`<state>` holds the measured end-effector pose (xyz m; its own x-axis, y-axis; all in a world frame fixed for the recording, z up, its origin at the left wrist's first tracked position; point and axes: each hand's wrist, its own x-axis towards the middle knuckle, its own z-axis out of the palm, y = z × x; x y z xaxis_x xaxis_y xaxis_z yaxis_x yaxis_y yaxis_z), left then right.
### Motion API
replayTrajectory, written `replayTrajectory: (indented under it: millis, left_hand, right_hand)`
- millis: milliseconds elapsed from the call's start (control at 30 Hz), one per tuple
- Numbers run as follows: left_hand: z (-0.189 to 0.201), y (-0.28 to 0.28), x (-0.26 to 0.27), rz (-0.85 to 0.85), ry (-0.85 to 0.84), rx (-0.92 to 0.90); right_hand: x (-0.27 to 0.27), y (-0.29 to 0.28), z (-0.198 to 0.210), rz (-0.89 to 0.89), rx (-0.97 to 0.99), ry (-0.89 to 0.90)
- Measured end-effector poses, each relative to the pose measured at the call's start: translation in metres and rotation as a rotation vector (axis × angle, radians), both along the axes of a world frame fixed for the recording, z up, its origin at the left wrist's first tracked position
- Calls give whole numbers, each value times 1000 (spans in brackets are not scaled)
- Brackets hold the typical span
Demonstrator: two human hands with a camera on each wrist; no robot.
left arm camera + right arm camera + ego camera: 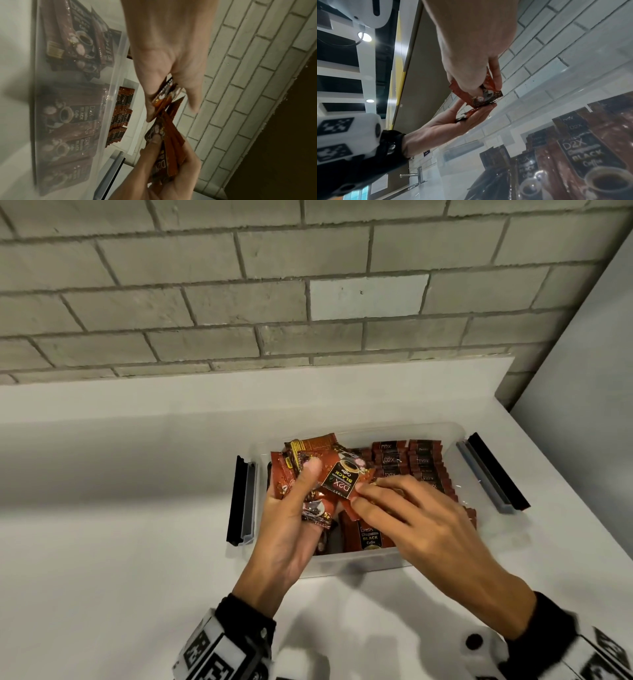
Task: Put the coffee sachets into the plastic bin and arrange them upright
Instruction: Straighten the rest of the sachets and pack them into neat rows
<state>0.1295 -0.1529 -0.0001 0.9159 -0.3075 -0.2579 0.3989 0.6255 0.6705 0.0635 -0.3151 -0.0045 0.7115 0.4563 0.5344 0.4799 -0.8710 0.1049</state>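
Right hand (416, 515) pinches the corner of one sachet (344, 475) between thumb and fingertips, drawing it off a bundle (301, 470) that the left hand (291, 520) grips with its thumb pressed on top. I think the left hand works as a store, so the right one can take the sachets one at a time and place each with care. Both hands are above the near left part of the bin (356, 563), where some sachets lean or lie loose. On the far right side, two rows (411, 465) stand upright and tight together, so they support each other. Two black clips (239, 501) hang open at the bin's ends. It sits on a white counter (120, 525) near a brick wall (239, 285).
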Motion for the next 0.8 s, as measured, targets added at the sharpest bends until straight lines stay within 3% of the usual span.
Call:
replayTrajectory:
  millis: [100,133,167,300,367,433,567,800]
  left_hand:
    - [-6,1,4,18,-8,53]
    - [-7,1,5,38,-9,54]
    - [-7,1,6,63,-6,47]
    - [-5,-2,6,127,-8,28]
    - [-5,-7,4,110,-8,21]
    - [-5,-12,1,96,-17,7]
    - [-4,-17,-2,110,-34,-38]
    - [-2,-17,-7,20,-64,50]
  right_hand:
    - [-1,-2,0,0,6,29]
    - [-3,-3,1,4,96,71]
    - [-5,-1,4,-4,288,146]
    - [-7,6,20,-55,1476,656]
    - [0,7,16,-56,1854,845]
    - [6,11,14,-65,2099,971]
    - [16,15,8,-139,2162,1037]
    - [28,4,13,-236,2001,880]
